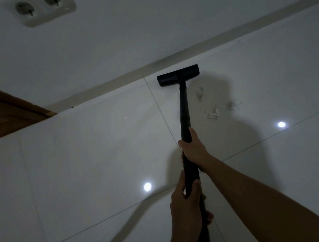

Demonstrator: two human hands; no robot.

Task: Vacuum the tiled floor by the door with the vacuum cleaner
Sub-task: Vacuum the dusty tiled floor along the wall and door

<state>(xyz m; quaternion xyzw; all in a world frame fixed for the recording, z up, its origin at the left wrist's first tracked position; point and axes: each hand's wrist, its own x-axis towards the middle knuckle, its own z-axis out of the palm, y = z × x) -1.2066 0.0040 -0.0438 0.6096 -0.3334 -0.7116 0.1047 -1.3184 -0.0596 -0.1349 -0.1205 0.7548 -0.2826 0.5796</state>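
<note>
Gripping wand [182, 105] with left hand [184, 206] and right hand [194, 148]. Not done, gotta get 3 scraps [211, 113] just past right hand.

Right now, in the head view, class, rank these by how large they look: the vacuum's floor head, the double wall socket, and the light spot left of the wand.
1. double wall socket, though cut off at the top
2. floor head
3. light spot, clearly smallest
Differing distances: apparent size only.

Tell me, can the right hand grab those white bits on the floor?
Probably not: the right hand grips the vacuum pipe, and the white bits lie farther ahead, right of the pipe. Nothing blocks them, though.
</note>
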